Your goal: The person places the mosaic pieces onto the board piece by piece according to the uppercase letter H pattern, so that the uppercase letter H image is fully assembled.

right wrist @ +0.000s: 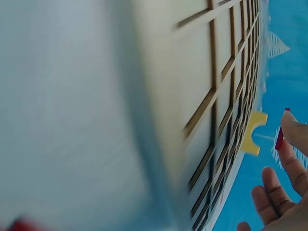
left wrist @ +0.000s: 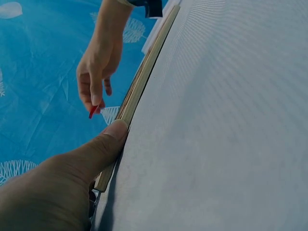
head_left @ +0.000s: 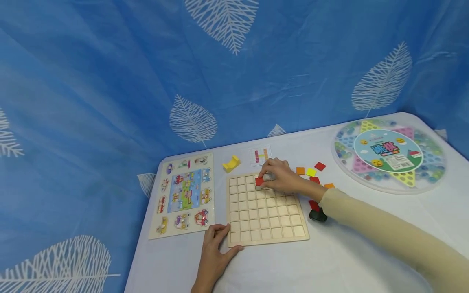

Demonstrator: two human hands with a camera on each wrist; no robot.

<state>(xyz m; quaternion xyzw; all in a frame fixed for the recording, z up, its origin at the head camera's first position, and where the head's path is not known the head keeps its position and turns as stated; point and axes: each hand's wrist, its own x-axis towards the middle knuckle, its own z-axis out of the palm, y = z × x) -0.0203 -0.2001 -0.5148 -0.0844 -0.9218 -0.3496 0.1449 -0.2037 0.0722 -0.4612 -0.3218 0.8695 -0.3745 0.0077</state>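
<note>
A wooden grid board (head_left: 269,211) with square cells lies flat on the table. My right hand (head_left: 280,177) pinches a red square tile (head_left: 259,181) between thumb and fingertips over the board's far rows; the right wrist view shows the tile (right wrist: 280,137) edge-on, above the surface. At the near left corner, my left hand (head_left: 214,254) grips the board, its thumb along the front edge and its fingers at the left side. In the left wrist view, that thumb (left wrist: 103,144) lies against the board's edge (left wrist: 144,82). The other left fingers are mostly hidden there.
Several loose red, orange and yellow tiles (head_left: 311,172) lie right of the board. A printed card (head_left: 260,155) and a yellow curved block (head_left: 231,164) sit behind it. Left is a vehicle picture puzzle (head_left: 183,191); far right, a round checkers box (head_left: 390,156). A blue curtain (head_left: 293,81) hangs behind.
</note>
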